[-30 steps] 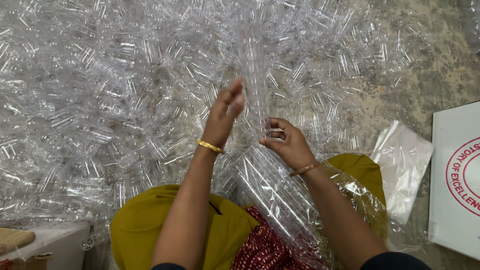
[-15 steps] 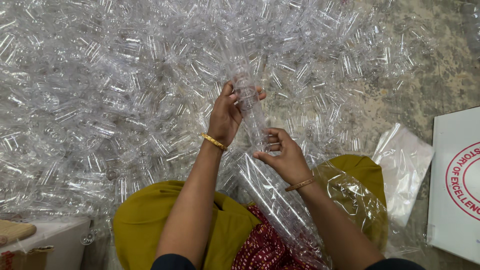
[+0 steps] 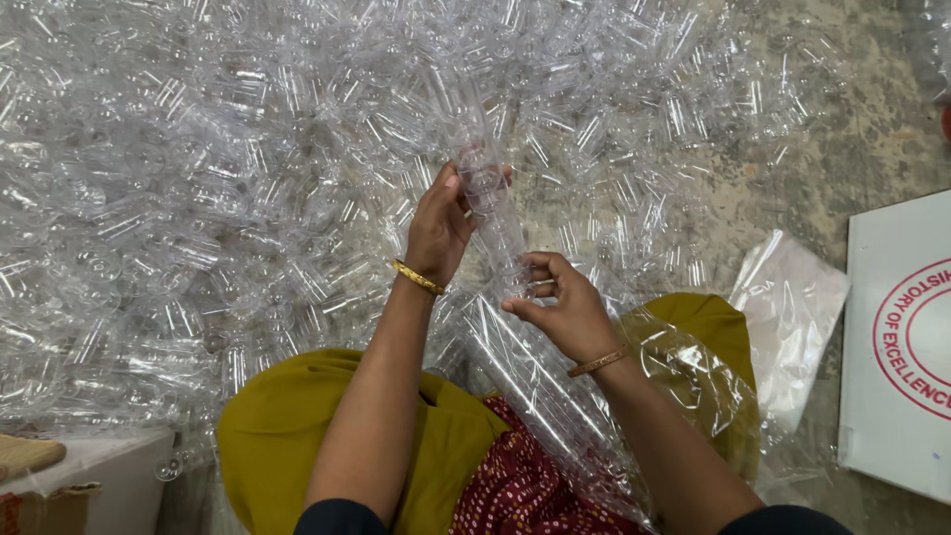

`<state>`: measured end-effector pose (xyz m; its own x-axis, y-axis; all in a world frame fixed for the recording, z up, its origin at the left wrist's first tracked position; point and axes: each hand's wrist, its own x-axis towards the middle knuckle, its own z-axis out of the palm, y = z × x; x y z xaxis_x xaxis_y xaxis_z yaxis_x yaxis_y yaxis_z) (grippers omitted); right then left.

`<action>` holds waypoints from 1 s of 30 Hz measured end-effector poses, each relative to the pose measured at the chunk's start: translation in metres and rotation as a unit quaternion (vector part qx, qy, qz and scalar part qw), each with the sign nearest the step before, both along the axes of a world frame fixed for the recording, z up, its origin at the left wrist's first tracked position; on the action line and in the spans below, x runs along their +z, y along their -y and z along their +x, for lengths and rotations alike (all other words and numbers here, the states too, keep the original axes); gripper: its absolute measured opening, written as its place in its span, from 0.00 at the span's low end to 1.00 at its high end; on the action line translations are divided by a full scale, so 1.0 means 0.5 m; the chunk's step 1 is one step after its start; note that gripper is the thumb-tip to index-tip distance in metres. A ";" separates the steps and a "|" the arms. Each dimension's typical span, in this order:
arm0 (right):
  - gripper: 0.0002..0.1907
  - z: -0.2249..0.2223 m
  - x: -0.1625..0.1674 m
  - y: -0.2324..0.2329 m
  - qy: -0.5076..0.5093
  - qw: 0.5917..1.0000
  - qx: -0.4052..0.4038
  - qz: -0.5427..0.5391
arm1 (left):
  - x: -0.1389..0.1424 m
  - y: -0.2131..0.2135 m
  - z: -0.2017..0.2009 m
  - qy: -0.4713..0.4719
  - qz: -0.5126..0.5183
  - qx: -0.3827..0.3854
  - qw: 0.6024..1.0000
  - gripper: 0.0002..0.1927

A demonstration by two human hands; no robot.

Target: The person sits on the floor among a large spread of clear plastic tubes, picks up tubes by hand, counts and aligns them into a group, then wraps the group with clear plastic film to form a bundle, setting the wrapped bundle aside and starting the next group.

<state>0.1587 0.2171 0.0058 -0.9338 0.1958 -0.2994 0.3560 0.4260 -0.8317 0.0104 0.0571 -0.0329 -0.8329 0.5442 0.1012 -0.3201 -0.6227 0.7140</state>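
Cup stack between hands; cup heap behind; board right.

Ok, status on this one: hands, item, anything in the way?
Left hand and right hand both gripping a stack of clear plastic cups. Loose clear cups heaped all around. Nothing blocking.

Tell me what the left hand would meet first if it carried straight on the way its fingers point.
The left hand already touches the stacked column of clear plastic cups. Its fingers point up and away, so past that it would probably meet the heap of loose clear plastic cups on the floor; depth is unclear.
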 end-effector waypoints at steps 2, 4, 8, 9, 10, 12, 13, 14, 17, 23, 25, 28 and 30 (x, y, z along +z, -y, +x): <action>0.34 0.006 0.006 -0.004 -0.024 0.999 0.001 -0.027 | 0.011 -0.001 0.008 0.020 -0.005 -0.009 1.000 0.28; 0.34 0.008 0.017 -0.006 -0.028 0.998 -0.006 -0.063 | 0.018 -0.001 0.014 0.031 -0.032 0.009 0.999 0.27; 0.33 0.033 0.060 -0.030 -0.098 0.989 -0.037 -0.104 | 0.018 -0.009 0.027 -0.030 -0.146 0.077 0.986 0.18; 0.33 0.049 0.075 -0.043 -0.118 0.991 -0.039 -0.056 | 0.016 -0.019 0.039 -0.059 -0.178 0.084 0.979 0.14; 0.33 0.074 0.092 -0.062 -0.134 0.990 -0.042 -0.006 | 0.016 -0.031 0.060 -0.110 -0.219 0.055 0.968 0.12; 0.33 0.140 0.131 -0.114 -0.148 0.986 -0.062 0.036 | 0.024 -0.066 0.111 -0.223 -0.286 0.000 0.932 0.12; 0.33 0.175 0.145 -0.136 -0.155 0.984 -0.066 0.059 | 0.029 -0.101 0.154 -0.245 -0.278 -0.053 0.927 0.10; 0.33 0.212 0.157 -0.153 -0.175 0.981 -0.074 0.037 | 0.039 -0.136 0.203 -0.269 -0.271 -0.102 0.919 0.10; 0.32 0.336 0.183 -0.204 -0.214 0.972 -0.098 0.004 | 0.076 -0.218 0.382 -0.496 -0.175 -0.173 0.833 0.10; 0.31 0.608 0.168 -0.273 -0.183 0.961 -0.175 0.110 | 0.115 -0.286 0.547 -0.712 -0.272 -0.052 0.646 0.17; 0.30 0.690 0.140 -0.291 -0.163 0.958 -0.180 0.155 | 0.112 -0.301 0.509 -0.575 -0.299 -0.091 0.756 0.29; 0.30 0.781 0.097 -0.306 -0.079 0.944 -0.179 0.265 | 0.108 -0.319 0.444 -0.718 -0.427 -0.153 0.528 0.29; 0.29 0.807 0.070 -0.303 -0.016 0.936 -0.165 0.311 | 0.108 -0.334 0.444 -0.719 -0.375 -0.093 0.577 0.36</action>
<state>0.5624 0.3686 0.0410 -0.7985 0.6019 -0.0047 0.5323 0.7024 -0.4726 0.2322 0.2243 0.0210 -0.1011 0.9505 0.2939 0.9286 -0.0159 0.3708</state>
